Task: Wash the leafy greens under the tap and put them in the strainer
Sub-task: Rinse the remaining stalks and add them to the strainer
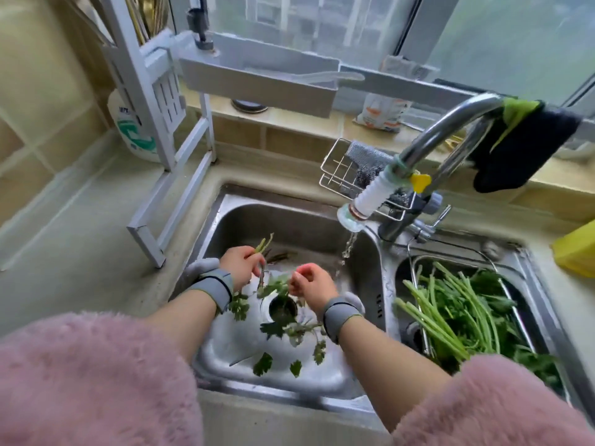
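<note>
Pink fluffy sleeves (96,381) fill the near edge of our view, with our bare forearms reaching out over the left sink basin (225,352). Grey wristbands (214,286) wrap both wrists. Loose green leaves (263,364) lie scattered on the basin floor at the near side, around the drain (282,309).

Our left hand (242,263) has its grip clamped on a sprig of leafy greens (272,286), fingers curled round the stalk, whose cut end pokes up past the knuckles while the leaves hang down over the drain. Our right hand (310,284) is just beside it, fingers curled in and pinching the leafy end of the same sprig. Both hands sit left of the thin stream of water (346,252) falling from the tap (450,127).

In the right basin a wire strainer (512,292) holds a heap of long-stalked greens (450,313), stalks pointing toward the middle divider.

Farther back, a wire rack (338,173) with scouring pads hangs behind the tap, and a dark cloth (521,146) drapes over the tap's neck. A white shelf frame (180,175) stands on the counter (80,204) at the far left corner, and a yellow item (576,249) sits at the right edge.
</note>
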Demonstrator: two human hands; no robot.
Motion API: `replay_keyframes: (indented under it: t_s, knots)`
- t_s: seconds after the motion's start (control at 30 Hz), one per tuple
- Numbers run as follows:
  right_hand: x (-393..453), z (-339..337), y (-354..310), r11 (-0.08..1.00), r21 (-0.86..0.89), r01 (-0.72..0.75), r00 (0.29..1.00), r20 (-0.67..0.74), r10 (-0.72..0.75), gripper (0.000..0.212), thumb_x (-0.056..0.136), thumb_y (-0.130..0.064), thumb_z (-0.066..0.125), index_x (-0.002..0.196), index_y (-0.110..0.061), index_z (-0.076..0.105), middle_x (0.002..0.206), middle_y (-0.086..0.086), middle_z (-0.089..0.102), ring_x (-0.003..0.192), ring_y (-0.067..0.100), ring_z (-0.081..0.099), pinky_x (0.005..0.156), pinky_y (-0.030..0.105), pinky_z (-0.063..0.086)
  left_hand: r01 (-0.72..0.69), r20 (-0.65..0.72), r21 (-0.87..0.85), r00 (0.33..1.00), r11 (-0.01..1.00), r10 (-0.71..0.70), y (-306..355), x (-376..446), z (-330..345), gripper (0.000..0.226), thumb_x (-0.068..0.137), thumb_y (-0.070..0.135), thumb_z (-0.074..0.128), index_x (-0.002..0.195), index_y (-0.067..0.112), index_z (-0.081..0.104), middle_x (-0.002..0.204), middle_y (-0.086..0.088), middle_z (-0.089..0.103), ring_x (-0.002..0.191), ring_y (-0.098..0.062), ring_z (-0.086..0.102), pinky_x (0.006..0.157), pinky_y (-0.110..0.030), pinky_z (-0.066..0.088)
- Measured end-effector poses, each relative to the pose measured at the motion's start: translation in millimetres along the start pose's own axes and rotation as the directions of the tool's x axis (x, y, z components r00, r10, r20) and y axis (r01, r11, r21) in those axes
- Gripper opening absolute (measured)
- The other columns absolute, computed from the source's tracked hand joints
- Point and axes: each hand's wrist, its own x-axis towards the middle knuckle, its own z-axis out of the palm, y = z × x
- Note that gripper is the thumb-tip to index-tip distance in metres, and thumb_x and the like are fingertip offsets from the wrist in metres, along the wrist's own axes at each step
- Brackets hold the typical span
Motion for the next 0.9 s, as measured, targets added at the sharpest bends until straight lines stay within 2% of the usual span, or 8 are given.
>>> replay_keyframes:
  t_s: [0.07,0.13,0.27,0.47,0.6,0.7,0.83,0.9]
  knots:
    - [-13,-32,-20,0.969,0.246,0.004,1.0,-0.018,0.0,0.02,0.096,-0.003,0.046,0.079,-0.01,0.054,0.073,0.011,0.057,0.049,0.007,0.058,0.051,0.017,0.051,-0.043,0.049,0.054,0.998,0.998,0.04,21,-9,13,0.024,0.094,0.013,0.046,0.078,0.011,0.063,0.071,-0.004,0.061,0.056,-0.014,0.046,0.055,-0.024,0.038]
    - [-28,-65,-38,0.93,0.367,0.036,0.999,-0.022,-0.03,0.021,0.096,-0.002,0.046,0.077,-0.006,0.056,0.069,0.011,0.057,0.046,0.007,0.057,0.051,0.015,0.052,-0.092,0.092,0.067,0.992,0.994,0.086,47,-18,31,0.022,0.095,0.018,0.048,0.088,0.011,0.067,0.082,-0.004,0.064,0.065,-0.017,0.051,0.059,-0.026,0.04]
    - [-38,-88,-54,0.905,0.423,0.042,0.999,-0.021,-0.037,0.021,0.094,-0.003,0.05,0.075,-0.004,0.059,0.068,0.01,0.058,0.044,0.005,0.056,0.051,0.015,0.052,-0.105,0.158,-0.051,0.981,0.993,0.112,68,-23,53,0.019,0.094,0.021,0.052,0.094,0.009,0.067,0.074,-0.005,0.058,0.062,-0.014,0.046,0.056,-0.025,0.035]
    - [-47,-116,-70,0.883,0.463,0.08,0.997,-0.042,-0.069,0.021,0.095,-0.005,0.049,0.077,-0.006,0.06,0.069,0.008,0.056,0.042,0.0,0.053,0.049,0.009,0.048,-0.128,0.21,-0.15,0.965,0.98,0.158,93,-32,78,0.016,0.085,0.007,0.065,0.071,0.014,0.063,0.058,0.003,0.053,0.044,0.0,0.044,0.046,-0.013,0.035]
    - [-48,-124,-75,0.876,0.481,0.028,0.999,0.015,-0.04,0.021,0.097,-0.004,0.045,0.103,0.009,0.06,0.072,0.008,0.058,0.043,0.003,0.056,0.049,0.012,0.05,-0.061,0.228,-0.188,0.968,0.98,0.104,97,-31,76,0.023,0.088,0.009,0.061,0.066,0.013,0.063,0.054,0.003,0.059,0.049,-0.006,0.05,0.047,-0.014,0.038]
    - [-47,-128,-76,0.925,0.378,0.03,0.997,0.051,-0.053,0.026,0.096,0.001,0.043,0.118,0.01,0.055,0.073,0.004,0.057,0.054,0.008,0.054,0.049,0.011,0.048,-0.007,0.255,-0.208,0.965,0.978,0.061,97,-31,73,0.025,0.091,0.009,0.058,0.066,0.01,0.062,0.05,0.004,0.058,0.041,-0.003,0.05,0.042,-0.012,0.038]
    - [-44,-127,-77,0.981,0.156,0.115,0.99,0.06,-0.126,0.027,0.09,0.002,0.054,0.117,0.004,0.057,0.075,-0.001,0.059,0.057,0.004,0.054,0.054,0.012,0.046,0.006,0.287,-0.206,0.956,0.978,0.055,97,-32,67,0.015,0.09,0.009,0.059,0.077,0.009,0.066,0.065,-0.004,0.06,0.057,-0.013,0.05,0.054,-0.018,0.04]
    - [-40,-126,-76,0.984,0.038,0.174,0.984,0.026,-0.175,0.026,0.089,0.0,0.058,0.114,0.006,0.06,0.073,-0.002,0.06,0.055,0.001,0.055,0.054,0.01,0.047,0.005,0.292,-0.192,0.955,0.981,0.052,97,-32,66,0.014,0.09,0.009,0.059,0.076,0.01,0.064,0.064,-0.003,0.056,0.053,-0.01,0.044,0.05,-0.017,0.036]
